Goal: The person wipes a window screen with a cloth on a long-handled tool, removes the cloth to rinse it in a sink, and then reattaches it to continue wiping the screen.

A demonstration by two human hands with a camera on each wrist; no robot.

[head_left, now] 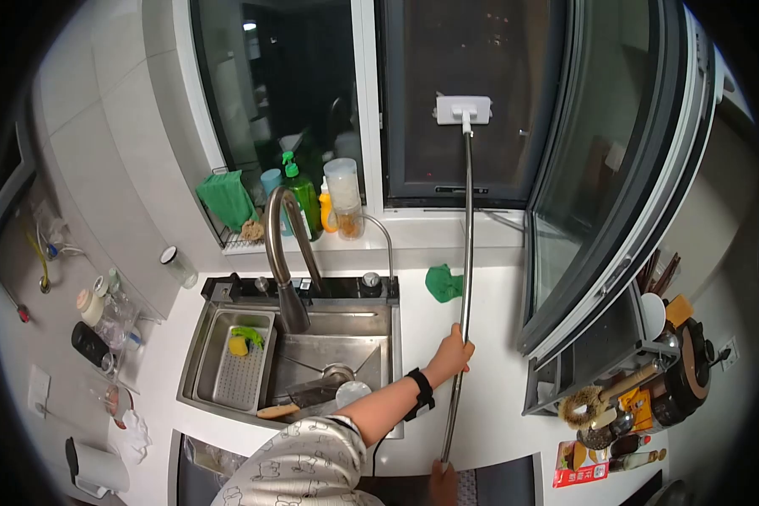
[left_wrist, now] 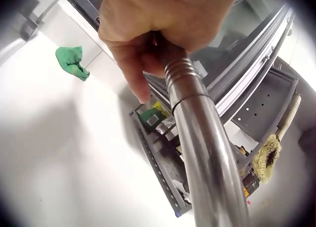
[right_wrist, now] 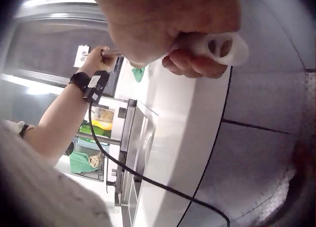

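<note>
A long metal pole (head_left: 469, 219) with a flat white head (head_left: 464, 110) is held at a steep slant, its head well beyond both hands, set against a dark window panel (head_left: 413, 76). The shaft is gripped partway along by the left hand (head_left: 451, 354), whose fingers are curled round it just above a ridged collar (left_wrist: 183, 73); one fingertip is held off the metal. The lower end is gripped by the right hand (head_left: 444, 485), closed round it beside a white end piece (right_wrist: 240, 49) with a hole.

The pole can be judged light and stiff, but smooth enough to slip if wet. With so much length beyond the hands, the head may feel heavier than it is and may tilt at its neck. A firm hold is best taken at the end for steering and on the shaft near the collar for support.

Beyond the left hand, a soft green cloth (head_left: 444, 283) is seen on the white desk (head_left: 502, 312). To the left of the hands a steel sink (head_left: 371, 337) is set; to their right, an open window sash (head_left: 590, 169) is angled inward.
</note>
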